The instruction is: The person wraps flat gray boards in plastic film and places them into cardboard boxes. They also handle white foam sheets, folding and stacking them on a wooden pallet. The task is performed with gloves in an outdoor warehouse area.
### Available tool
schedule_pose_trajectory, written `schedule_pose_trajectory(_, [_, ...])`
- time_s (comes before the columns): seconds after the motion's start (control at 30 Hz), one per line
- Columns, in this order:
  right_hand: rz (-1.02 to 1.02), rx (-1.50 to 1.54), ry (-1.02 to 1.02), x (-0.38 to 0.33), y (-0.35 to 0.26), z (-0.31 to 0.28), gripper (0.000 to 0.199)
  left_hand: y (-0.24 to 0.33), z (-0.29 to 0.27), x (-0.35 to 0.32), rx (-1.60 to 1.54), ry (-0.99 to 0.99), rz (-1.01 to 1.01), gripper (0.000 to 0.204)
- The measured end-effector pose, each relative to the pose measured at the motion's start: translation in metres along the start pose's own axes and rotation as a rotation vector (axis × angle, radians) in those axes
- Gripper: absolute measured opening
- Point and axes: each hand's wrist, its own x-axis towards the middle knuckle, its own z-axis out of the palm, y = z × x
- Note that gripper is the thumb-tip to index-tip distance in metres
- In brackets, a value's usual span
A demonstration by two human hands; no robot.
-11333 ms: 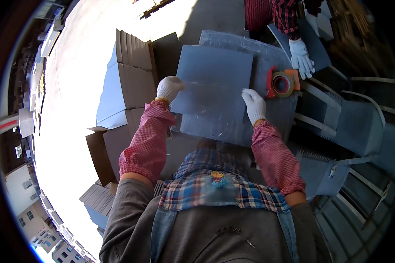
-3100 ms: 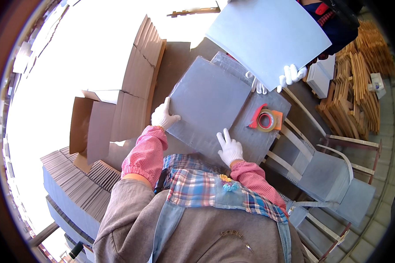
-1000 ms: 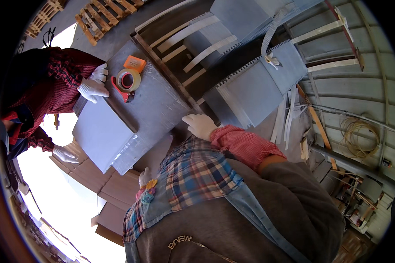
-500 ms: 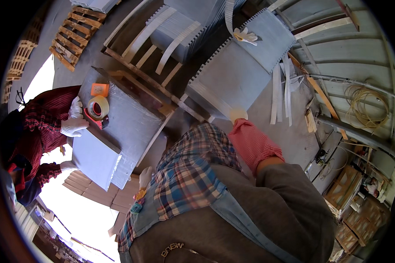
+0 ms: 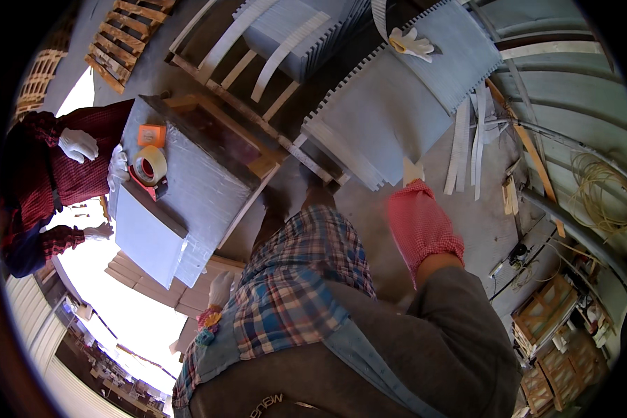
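My right hand (image 5: pixel 413 171), in a pale glove below a red checked sleeve cover, is at the near right corner of a stack of grey sheets (image 5: pixel 380 118) with toothed edges. Its fingers are mostly hidden, and I cannot make out whether it touches the stack. Low beside my plaid apron (image 5: pixel 292 279) hangs my left hand (image 5: pixel 221 288), also gloved; its fingers are too small to read. A loose white glove (image 5: pixel 411 45) lies on the farther grey stack (image 5: pixel 456 52).
To my left stands a wrapped grey stack (image 5: pixel 209 177) bearing a tape roll (image 5: pixel 150 166), a red tape cutter (image 5: pixel 145 185), an orange box (image 5: pixel 151 135) and a pale sheet (image 5: pixel 146 233). A person in red checks (image 5: pixel 83 164) stands beyond. White strips (image 5: pixel 467 143) lie right.
My right hand has shifted right along the near edge of the grey stack. The other person's gloved hands have come off the pale sheet, one now raised before their body.
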Motion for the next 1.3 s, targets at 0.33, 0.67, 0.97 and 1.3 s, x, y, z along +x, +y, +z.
schedule_pose_trajectory(0.33, [0.163,0.712,-0.284,0.034,0.023,0.012,0.062,0.051,-0.004,-0.022,0.072,0.031,-0.015,0.046])
schedule_pose_trajectory(0.67, [0.105,0.810,-0.564,-0.055,-0.031,-0.054,0.062,0.049,-0.006,-0.010,0.127,-0.024,0.232,0.045])
schedule_pose_trajectory(0.97, [-0.356,0.544,-0.606,-0.141,-0.103,-0.081,0.050,0.023,0.023,0.007,-0.111,0.052,0.229,0.054])
schedule_pose_trajectory(1.3, [-0.620,0.386,-0.733,-0.249,-0.157,-0.101,0.039,0.023,0.019,0.018,-0.285,0.155,0.292,0.054])
